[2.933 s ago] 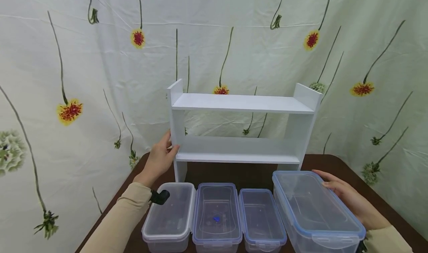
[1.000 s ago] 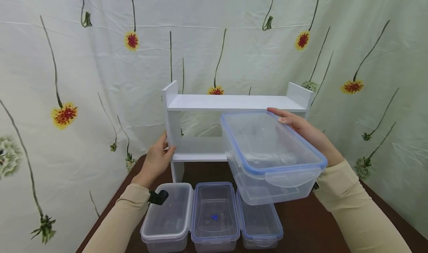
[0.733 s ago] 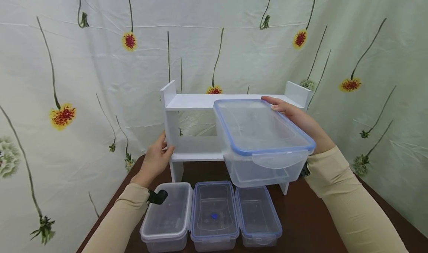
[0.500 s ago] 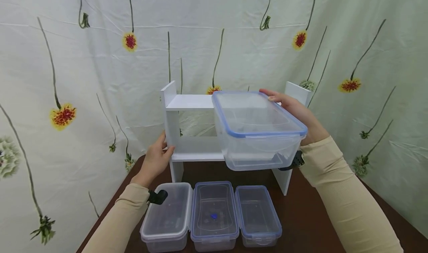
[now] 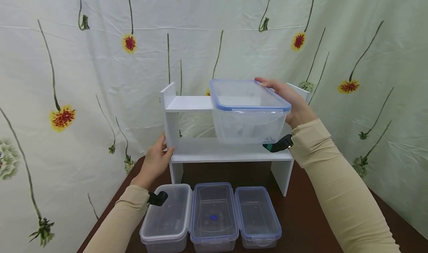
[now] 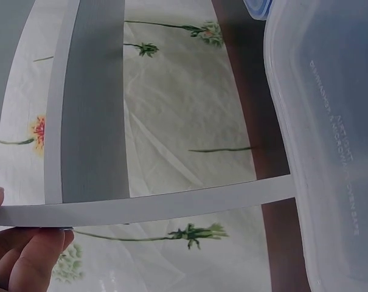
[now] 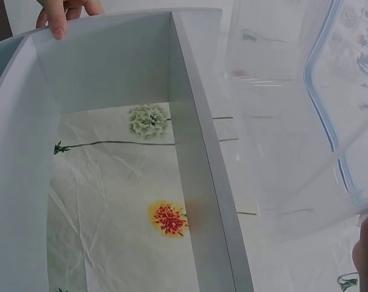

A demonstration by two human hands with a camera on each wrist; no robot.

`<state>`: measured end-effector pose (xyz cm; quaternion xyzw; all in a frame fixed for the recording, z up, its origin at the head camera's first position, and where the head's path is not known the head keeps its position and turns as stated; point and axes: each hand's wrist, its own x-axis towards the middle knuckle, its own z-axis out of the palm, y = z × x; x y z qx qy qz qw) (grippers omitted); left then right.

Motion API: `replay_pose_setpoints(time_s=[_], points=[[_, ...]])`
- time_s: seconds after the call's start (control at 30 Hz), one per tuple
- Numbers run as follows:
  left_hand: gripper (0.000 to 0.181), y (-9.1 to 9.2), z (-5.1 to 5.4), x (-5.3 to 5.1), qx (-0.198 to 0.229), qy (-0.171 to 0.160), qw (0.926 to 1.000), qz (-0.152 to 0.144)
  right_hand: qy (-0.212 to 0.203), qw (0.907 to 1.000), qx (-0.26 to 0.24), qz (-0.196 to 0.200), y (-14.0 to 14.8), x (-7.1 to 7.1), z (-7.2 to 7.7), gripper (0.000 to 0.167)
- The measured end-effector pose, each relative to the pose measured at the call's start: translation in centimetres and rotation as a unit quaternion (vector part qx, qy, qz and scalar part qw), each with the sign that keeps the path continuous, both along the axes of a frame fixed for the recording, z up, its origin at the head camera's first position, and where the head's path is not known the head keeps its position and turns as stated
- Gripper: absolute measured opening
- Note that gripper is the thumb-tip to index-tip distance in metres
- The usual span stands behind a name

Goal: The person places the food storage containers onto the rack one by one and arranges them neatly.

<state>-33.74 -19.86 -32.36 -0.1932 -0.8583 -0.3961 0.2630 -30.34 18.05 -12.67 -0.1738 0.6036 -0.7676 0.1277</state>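
The left hand (image 5: 155,163) is pinching the shelf (image 5: 227,152) between thumb and fingers, presumably steadying it, while the right hand (image 5: 295,103) is gripping the raised box (image 5: 249,125) by its edge.

I observe even, diffuse light, glare streaking the upper curtain (image 5: 197,7), shadow darkening the tabletop (image 5: 227,174) beneath the shelf unit (image 5: 227,155), and greyer, softer wrist views where straight edges bow.

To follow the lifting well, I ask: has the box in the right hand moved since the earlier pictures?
Yes. In the head view, the box has moved up and leftward against the shelf, and now overlaps its top board.
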Motion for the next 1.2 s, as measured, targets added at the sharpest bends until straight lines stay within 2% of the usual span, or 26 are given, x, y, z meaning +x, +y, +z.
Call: replay_pose_setpoints(time_s=[0.2, 0.43, 0.77, 1.2], points=[[0.064, -0.3, 0.0, 0.2, -0.001, 0.004, 1.0, 0.003, -0.002, 1.0, 0.002, -0.009, -1.1, -1.6, 1.0, 0.057], [0.065, -0.2, 0.2, 0.2, 0.001, 0.006, 1.0, 0.003, -0.013, 0.9994, -0.021, -0.023, -2.3, -3.5, 1.5, 0.058], [0.063, 0.1, 0.3, 0.2, 0.012, -0.002, 0.9999, 0.002, -0.021, 0.9973, 0.031, -0.063, -3.7, -6.1, 1.2, 0.056], [0.064, 0.1, 0.0, 0.6, 0.015, -0.014, 0.9998, 0.0, -0.019, 0.9944, 0.068, -0.078, -4.8, -7.7, 0.9, 0.061]])
